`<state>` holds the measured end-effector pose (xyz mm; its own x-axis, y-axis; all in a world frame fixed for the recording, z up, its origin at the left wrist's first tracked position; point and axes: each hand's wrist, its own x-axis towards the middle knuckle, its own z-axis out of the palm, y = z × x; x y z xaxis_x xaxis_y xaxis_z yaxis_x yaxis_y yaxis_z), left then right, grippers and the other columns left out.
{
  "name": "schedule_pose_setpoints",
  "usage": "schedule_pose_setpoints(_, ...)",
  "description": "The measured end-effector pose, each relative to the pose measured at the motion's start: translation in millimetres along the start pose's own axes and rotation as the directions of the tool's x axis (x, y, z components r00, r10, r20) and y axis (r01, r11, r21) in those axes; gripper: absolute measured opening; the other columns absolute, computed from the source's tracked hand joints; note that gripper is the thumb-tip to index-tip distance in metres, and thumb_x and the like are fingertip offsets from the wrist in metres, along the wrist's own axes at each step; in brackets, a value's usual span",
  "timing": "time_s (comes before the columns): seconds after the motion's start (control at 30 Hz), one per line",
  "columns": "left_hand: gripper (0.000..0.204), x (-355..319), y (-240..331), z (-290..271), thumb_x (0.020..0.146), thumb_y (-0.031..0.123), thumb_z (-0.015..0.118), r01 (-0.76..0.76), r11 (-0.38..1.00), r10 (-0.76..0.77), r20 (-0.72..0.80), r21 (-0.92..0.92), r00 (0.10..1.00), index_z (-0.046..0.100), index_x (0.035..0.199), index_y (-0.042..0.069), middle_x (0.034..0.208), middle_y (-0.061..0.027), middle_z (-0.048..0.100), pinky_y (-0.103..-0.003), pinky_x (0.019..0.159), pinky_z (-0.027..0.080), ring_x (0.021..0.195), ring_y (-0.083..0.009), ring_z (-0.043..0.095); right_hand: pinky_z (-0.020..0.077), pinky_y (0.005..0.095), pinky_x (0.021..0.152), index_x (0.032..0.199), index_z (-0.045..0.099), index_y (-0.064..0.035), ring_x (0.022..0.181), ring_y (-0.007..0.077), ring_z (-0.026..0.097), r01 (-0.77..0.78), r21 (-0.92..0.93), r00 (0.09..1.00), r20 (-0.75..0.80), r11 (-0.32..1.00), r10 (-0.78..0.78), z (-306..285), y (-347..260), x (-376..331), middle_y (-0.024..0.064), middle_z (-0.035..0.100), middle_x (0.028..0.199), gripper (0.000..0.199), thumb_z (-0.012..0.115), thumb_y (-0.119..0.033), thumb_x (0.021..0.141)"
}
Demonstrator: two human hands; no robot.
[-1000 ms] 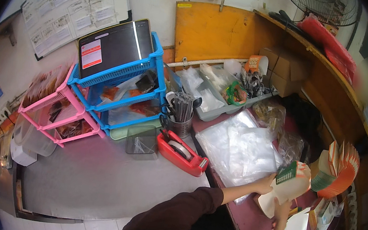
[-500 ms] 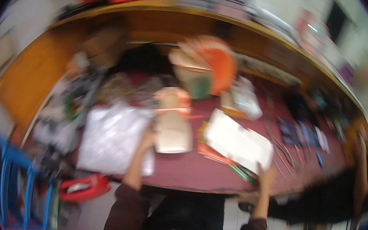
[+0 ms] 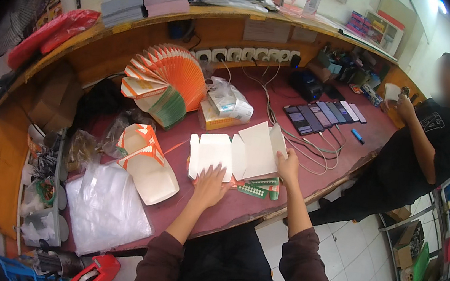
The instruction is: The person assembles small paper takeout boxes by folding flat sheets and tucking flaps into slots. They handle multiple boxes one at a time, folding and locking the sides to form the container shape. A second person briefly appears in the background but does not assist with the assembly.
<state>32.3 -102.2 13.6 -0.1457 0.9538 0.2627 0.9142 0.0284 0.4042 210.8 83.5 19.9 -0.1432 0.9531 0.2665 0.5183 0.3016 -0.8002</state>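
Observation:
A flattened cardboard box blank [image 3: 260,151], white inner side up, lies near the table's front edge over orange and green printed blanks [image 3: 255,191]. My left hand [image 3: 211,185] rests on its left panel, fingers stretched out. My right hand [image 3: 288,168] pinches the raised flap at its right end, thumb on the inner face. To the left are folded orange-and-white boxes [image 3: 154,179], one partly inside another. Behind stands a fanned stack of orange, white and green box blanks [image 3: 173,84].
Clear plastic bags [image 3: 109,210] lie at the left front. Several phones [image 3: 325,117] sit in a row at right, with white cables [image 3: 321,151] nearby. A person [image 3: 431,136] in black stands at the right end. A red tape dispenser [image 3: 96,275] is at lower left.
My view has swung to the right and sharpened. My left hand has moved from beside the folded boxes onto the blank. The blank now lies spread wider, its right flap raised in my right hand.

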Motion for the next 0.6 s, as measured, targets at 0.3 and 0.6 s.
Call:
schedule_pose_setpoints(0.3, 0.046, 24.7, 33.0, -2.5, 0.097, 0.035, 0.043, -0.057, 0.496, -0.120, -0.133, -0.866, 0.984, 0.049, 0.121, -0.004, 0.116, -0.0187, 0.054, -0.030, 0.088, 0.042, 0.106, -0.0214, 0.054, 0.0307, 0.0373, 0.107, 0.134, 0.039, 0.0015, 0.127, 0.0325, 0.041, 0.486, 0.295, 0.769, 0.304, 0.823, -0.563, -5.8, -82.5, -81.8, 0.0216, 0.042, 0.135, 0.055, 0.057, -0.011, 0.083)
schedule_pose_setpoints(0.6, 0.030, -9.1, 67.5, -97.2, 0.096, 0.022, 0.049, -0.012, 0.239, -0.257, -0.075, -0.971, 0.964, 0.060, 0.105, -0.005, 0.092, -0.0088, 0.062, -0.028, 0.074, 0.055, 0.079, -0.0164, 0.064, 0.0536, 0.0281, 0.067, 0.100, 0.062, -0.0012, 0.075, 0.0256, 0.067, 0.736, 0.152, 0.677, -0.138, 0.660, -0.723, -55.1, -127.4, -109.0, 0.0116, 0.067, 0.089, 0.025, 0.062, 0.007, 0.076)
